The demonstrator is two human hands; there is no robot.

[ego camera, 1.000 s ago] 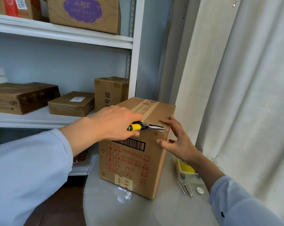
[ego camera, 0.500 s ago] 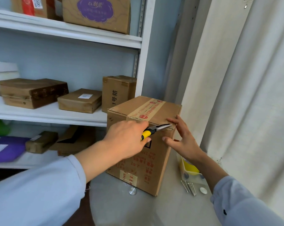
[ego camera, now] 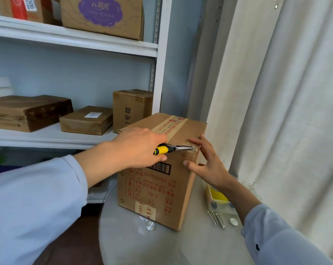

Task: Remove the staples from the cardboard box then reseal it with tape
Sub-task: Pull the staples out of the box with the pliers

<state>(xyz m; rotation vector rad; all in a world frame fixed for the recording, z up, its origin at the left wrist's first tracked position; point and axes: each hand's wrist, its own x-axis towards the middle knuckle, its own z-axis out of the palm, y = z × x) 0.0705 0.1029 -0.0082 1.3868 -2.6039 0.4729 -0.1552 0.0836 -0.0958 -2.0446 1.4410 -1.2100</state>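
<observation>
Head view: The cardboard box [ego camera: 162,178] stood upright on the round glass table [ego camera: 162,245], beside the shelf [ego camera: 66,138]. The left hand [ego camera: 139,148] gripped yellow-handled pliers [ego camera: 173,149], tips at the box's top front edge. The right hand [ego camera: 205,161], fingers spread and straight, pressed against the box's near corner. Nails [ego camera: 218,219] lay on the table.

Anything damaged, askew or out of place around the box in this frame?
The cardboard box stands upside down: its printed text and barcode are inverted. The tape along its top seam looks slit. Loose nails lie on the glass table beside it. The left hand holds pliers at the top edge; the right hand steadies the corner.
</observation>
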